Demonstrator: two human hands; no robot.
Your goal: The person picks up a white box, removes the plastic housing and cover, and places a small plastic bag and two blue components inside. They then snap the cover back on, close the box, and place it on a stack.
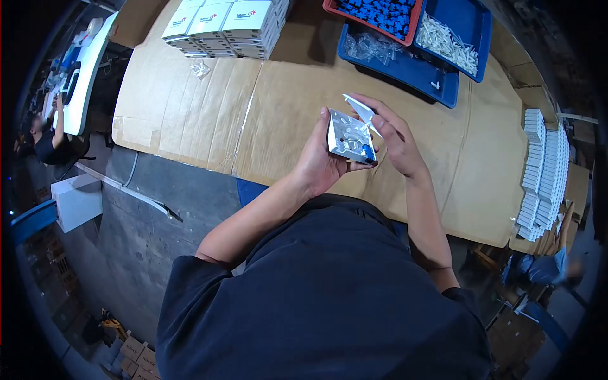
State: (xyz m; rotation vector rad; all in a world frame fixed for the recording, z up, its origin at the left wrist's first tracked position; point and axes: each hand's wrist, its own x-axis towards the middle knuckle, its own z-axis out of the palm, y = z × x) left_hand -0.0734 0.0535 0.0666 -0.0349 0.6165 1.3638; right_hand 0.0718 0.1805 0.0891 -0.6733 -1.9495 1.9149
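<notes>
My left hand (315, 166) holds a small, open white plastic box (337, 147) from below and along its side, over the edge of the cardboard-covered table. Small clear and white parts lie inside, and a blue part (368, 151) sits at its near right corner. Just right of the box, my right hand (399, 147) is closed on a tilted white lid (361, 109), its fingers behind and thumb in front. Whether the lid is joined to the box cannot be made out. A small white piece shows by the right thumb.
Stacked white boxes (245, 19) stand at the far left of the cardboard sheet (190, 114). A red tray (415, 25) of blue parts and blue trays (448, 95) of clear and white parts sit at the back right. White stacks (532, 171) line the right edge. Other people are at both sides.
</notes>
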